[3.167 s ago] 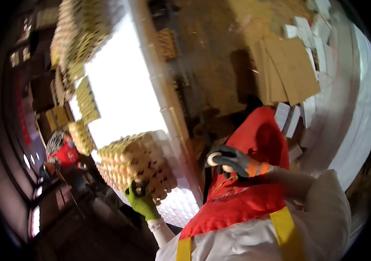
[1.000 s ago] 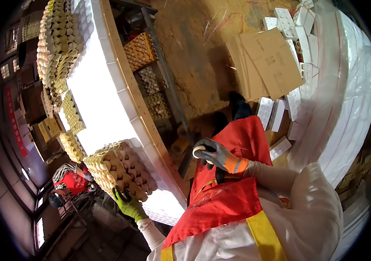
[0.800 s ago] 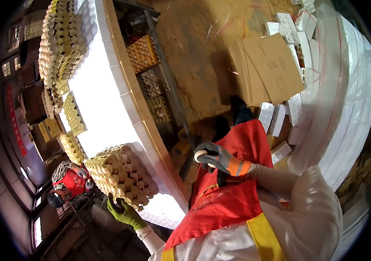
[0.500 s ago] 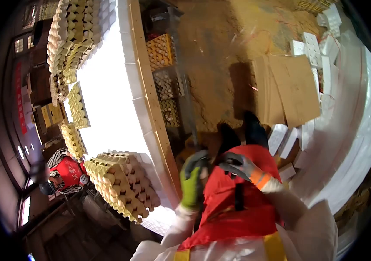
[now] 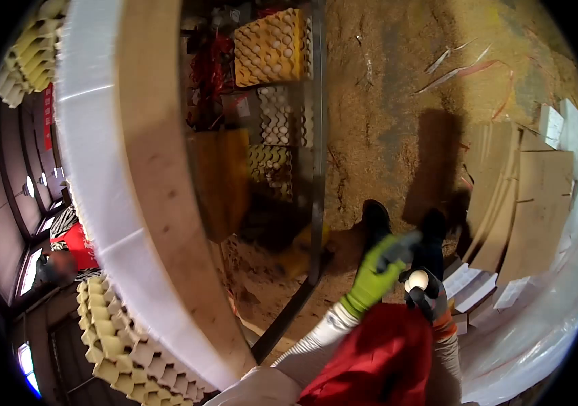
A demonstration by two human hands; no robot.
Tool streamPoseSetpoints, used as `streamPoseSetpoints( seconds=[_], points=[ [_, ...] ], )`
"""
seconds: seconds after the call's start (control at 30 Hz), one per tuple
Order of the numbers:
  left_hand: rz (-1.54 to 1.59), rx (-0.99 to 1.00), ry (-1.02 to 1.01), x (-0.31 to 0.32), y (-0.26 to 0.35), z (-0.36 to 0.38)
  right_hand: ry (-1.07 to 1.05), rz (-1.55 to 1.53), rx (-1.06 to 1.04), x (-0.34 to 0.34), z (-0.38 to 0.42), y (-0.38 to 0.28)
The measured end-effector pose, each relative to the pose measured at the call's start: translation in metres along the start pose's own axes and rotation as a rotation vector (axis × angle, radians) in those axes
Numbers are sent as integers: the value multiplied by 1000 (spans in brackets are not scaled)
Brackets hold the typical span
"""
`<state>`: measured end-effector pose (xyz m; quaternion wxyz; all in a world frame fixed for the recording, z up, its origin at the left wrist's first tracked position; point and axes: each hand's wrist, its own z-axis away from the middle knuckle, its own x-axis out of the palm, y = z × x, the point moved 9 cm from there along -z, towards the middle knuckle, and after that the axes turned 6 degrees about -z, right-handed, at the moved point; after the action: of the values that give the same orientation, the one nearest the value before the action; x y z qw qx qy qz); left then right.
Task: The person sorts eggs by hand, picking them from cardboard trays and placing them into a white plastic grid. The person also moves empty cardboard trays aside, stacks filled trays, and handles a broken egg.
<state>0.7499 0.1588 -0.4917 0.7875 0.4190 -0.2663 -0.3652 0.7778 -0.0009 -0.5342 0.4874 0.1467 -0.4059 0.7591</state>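
Right hand point(image 5: 432, 302) clasps egg point(image 5: 417, 280) — light, even grip best — left hand point(image 5: 378, 272) blurred, can't tell finger state.

Egg trays point(image 5: 123, 345) line the left of the surface point(image 5: 96, 135). Right of it come lower trays point(image 5: 272, 51), an egg point(image 5: 417, 281) in the right hand point(image 5: 430, 302), then cardboard point(image 5: 539, 210).

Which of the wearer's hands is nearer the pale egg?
Right. The right hand has its dark gloved fingers against the egg, holding it. The left hand, green-gloved and blurred, is just above and left of it in the picture; whether it touches is unclear.
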Motion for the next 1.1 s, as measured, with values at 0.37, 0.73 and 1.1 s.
streamPoseSetpoints(
  seconds=[0.37,0.73,1.1],
  points=[
    [-191,-526,767,-447,-232,-145,232,-145,222,30,-77,82],
    [260,-216,741,-535,-359,-325,108,76,272,21,-145,13],
    [431,-275,662,-544,-290,-301,26,112,243,33,-158,-3]
  ],
)
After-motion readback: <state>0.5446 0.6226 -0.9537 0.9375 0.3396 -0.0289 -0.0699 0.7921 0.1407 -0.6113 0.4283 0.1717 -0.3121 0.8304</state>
